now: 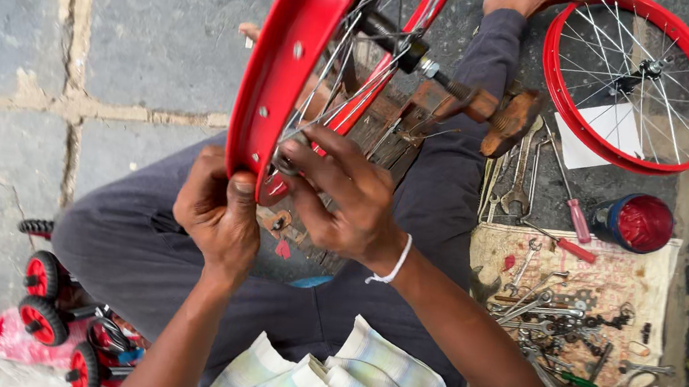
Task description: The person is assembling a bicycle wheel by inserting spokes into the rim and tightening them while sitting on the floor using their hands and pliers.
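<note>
Hands on red rim [275, 78] in our lap: left hand [218, 212] clamps its edge, right hand [340, 193] pinches a small tool at a spoke nipple. We'd keep the rim steady, turn gently.

A second red wheel [637, 81] is lying on the stone floor over a white paper [602, 134]. Wrenches and other tools [562, 324] are resting on a cloth beside a red-lidded jar [635, 222], while small red-hubbed wheels [55, 319], possibly training wheels, are sitting at lower left.
</note>
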